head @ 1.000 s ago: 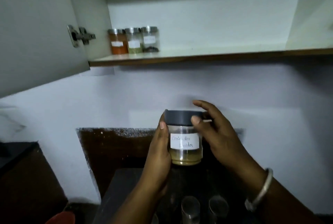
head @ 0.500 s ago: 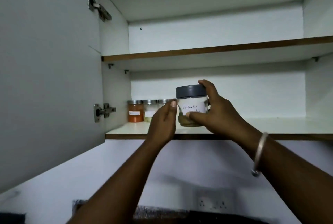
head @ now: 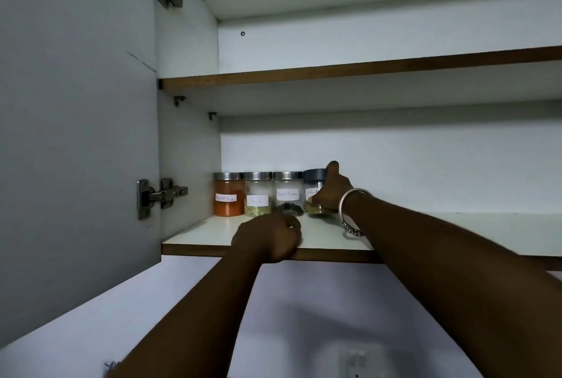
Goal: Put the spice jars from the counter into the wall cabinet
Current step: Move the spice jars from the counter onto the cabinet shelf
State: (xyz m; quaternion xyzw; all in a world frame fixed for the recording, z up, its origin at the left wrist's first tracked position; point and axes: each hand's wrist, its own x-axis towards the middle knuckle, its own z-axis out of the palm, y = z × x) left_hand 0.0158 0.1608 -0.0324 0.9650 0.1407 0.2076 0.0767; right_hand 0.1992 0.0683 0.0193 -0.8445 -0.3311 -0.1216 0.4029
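Observation:
A glass spice jar with a dark grey lid [head: 314,183] and yellowish powder stands at the back of the lower cabinet shelf [head: 425,237]. My right hand [head: 333,192] is wrapped around its right side and covers part of its label. To its left stand three steel-lidded jars in a row: an orange powder jar [head: 228,195], a pale seed jar [head: 258,195] and a black pepper jar [head: 287,192]. My left hand [head: 269,237] rests curled on the shelf's front edge with nothing in it.
The cabinet door [head: 76,134] hangs open at the left, with its hinges [head: 161,195] showing. An upper shelf [head: 365,68] runs above. A wall socket [head: 355,359] sits on the white wall below the cabinet.
My right hand has carried the grey-lidded jar up and into the cabinet, to the back of the lower shelf beside the three jars. My left hand has let go and dropped to the shelf edge.

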